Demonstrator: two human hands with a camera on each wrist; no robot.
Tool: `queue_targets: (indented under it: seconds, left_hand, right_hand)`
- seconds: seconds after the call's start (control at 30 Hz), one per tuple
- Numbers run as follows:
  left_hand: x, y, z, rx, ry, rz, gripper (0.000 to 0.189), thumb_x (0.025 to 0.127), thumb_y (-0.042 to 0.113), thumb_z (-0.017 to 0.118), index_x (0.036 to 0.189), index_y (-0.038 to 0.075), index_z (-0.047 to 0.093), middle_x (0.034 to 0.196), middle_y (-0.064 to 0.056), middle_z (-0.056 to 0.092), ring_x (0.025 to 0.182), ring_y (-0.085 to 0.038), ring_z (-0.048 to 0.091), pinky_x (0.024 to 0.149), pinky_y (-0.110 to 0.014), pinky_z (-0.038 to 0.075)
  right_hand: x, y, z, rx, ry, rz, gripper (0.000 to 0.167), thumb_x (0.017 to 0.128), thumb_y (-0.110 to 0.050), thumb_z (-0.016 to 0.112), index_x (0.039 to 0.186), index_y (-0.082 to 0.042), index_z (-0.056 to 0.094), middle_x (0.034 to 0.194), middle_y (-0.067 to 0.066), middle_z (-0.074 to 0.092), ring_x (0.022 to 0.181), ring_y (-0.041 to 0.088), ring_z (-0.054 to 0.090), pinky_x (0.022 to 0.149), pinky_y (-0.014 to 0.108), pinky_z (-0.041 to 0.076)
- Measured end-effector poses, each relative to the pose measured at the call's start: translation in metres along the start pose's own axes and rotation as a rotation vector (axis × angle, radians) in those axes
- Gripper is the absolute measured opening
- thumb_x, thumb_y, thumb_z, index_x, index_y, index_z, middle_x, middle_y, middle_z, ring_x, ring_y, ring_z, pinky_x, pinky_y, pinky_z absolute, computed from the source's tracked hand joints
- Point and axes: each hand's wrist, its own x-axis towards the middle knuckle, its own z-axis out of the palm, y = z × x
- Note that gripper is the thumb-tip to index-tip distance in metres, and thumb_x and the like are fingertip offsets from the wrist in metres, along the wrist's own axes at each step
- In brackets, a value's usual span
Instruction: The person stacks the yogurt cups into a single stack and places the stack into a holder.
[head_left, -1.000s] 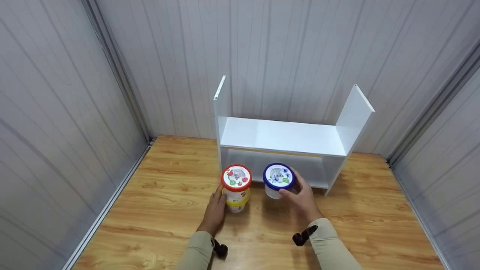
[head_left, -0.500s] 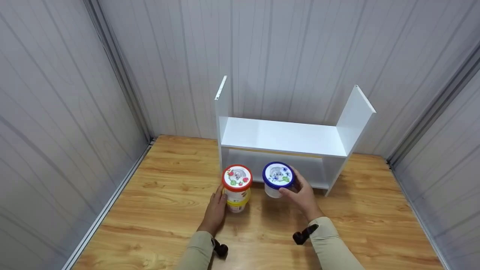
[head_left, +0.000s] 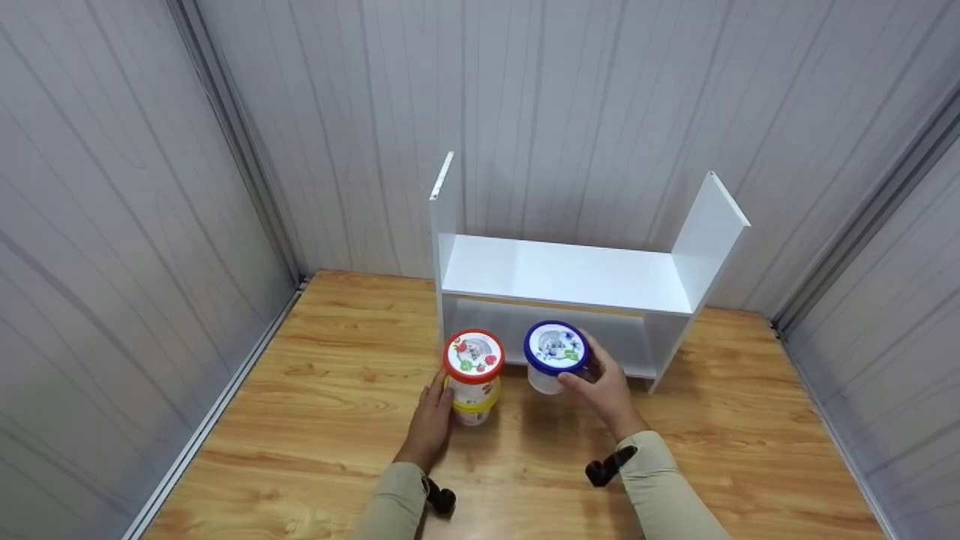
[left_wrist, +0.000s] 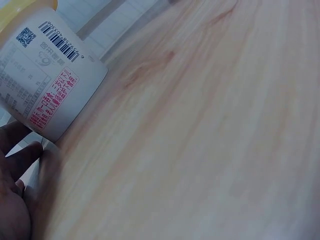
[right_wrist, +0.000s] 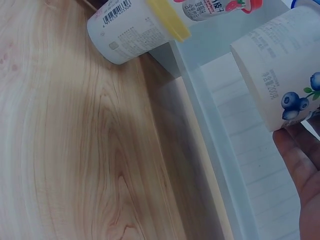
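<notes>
A tub with a red lid (head_left: 474, 355) stands upright on a tub with a yellow lid (head_left: 473, 417), which rests on the wood-grain table. My left hand (head_left: 429, 424) holds this stack from its left side; in the left wrist view the fingers (left_wrist: 25, 159) lie at the lower tub's (left_wrist: 47, 75) base. My right hand (head_left: 606, 397) grips a blue-lidded tub (head_left: 556, 347) from the right, thumb in front, raised off the table. Blueberries are printed on this tub (right_wrist: 285, 65) in the right wrist view, and its base shows above the shelf's edge.
A white two-tier shelf unit (head_left: 566, 274) with tall side panels stands just beyond the tubs, near the back wall (head_left: 540, 112). Wood-grain table surface (head_left: 330, 375) lies to the left and right of it. Panelled walls close in both sides.
The blue-lidded tub in my right hand has risen slightly and shifted a little away from me, toward the shelf unit. My left hand and the stack have stayed in place.
</notes>
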Motion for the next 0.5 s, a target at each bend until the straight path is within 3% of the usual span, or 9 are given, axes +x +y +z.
queue_targets:
  seconds: [0.3,0.5]
  left_hand:
    - [0.0,0.0016,-0.0006,-0.025,-0.001,-0.004,0.065,0.105,0.06,0.032,0.161,0.026,0.029,0.162,-0.009,0.035,0.152,-0.045,0.012,0.119,-0.067,0.013]
    - [-0.0002,0.0008,-0.0007,-0.029,-0.015,-0.036,0.071,0.101,0.068,0.031,0.162,0.031,0.027,0.164,-0.007,0.031,0.153,-0.045,0.008,0.117,-0.071,0.013]
  right_hand:
    - [-0.0001,-0.004,0.0005,-0.002,-0.005,-0.015,0.09,0.082,-0.027,0.087,0.157,-0.015,0.038,0.155,0.013,0.044,0.141,0.031,0.043,0.112,0.04,0.042]
    - [0.0012,-0.004,0.0002,0.016,-0.01,-0.042,0.086,0.084,-0.019,0.085,0.157,-0.014,0.039,0.153,0.014,0.046,0.138,0.031,0.047,0.107,0.034,0.046]
